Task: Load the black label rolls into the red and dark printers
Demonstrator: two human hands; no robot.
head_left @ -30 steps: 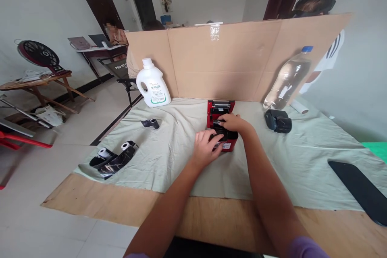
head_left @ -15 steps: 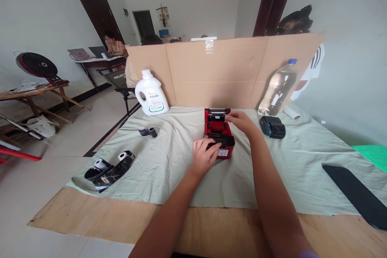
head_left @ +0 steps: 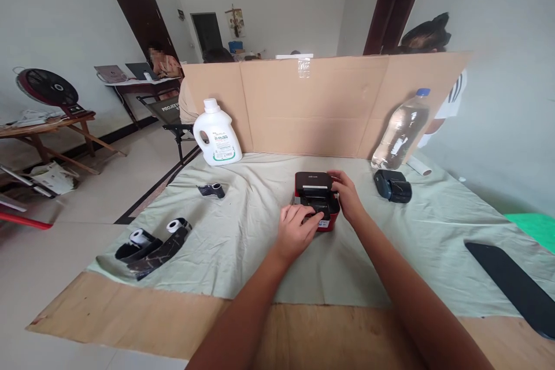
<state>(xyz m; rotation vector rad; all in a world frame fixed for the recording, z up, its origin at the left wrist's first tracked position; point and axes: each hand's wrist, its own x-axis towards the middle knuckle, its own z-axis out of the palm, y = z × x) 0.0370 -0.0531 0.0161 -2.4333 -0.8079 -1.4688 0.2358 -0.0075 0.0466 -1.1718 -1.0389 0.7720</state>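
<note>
A small red-and-black label printer (head_left: 323,199) stands on the cloth in front of me. Its black lid (head_left: 313,179) lies lowered over the back part, while the dark front part still shows around my fingers. My left hand (head_left: 299,225) grips the printer's front left side, fingers bent over the front edge and partly covering a white label. At the right rear, my right hand (head_left: 346,192) holds the lid's side with bent fingers. The inside of the printer is hidden under the lid.
On the left lie black marbled rolls (head_left: 162,251) and a smaller roll (head_left: 212,189). A white detergent bottle (head_left: 219,136) and a clear water bottle (head_left: 401,130) stand before a cardboard screen (head_left: 312,110). A black device (head_left: 392,185) and a dark flat pad (head_left: 511,283) are on the right.
The printer's lid, raised and showing its red inside before, has come down. My right hand has moved down with it; my left hand stays at the printer's front.
</note>
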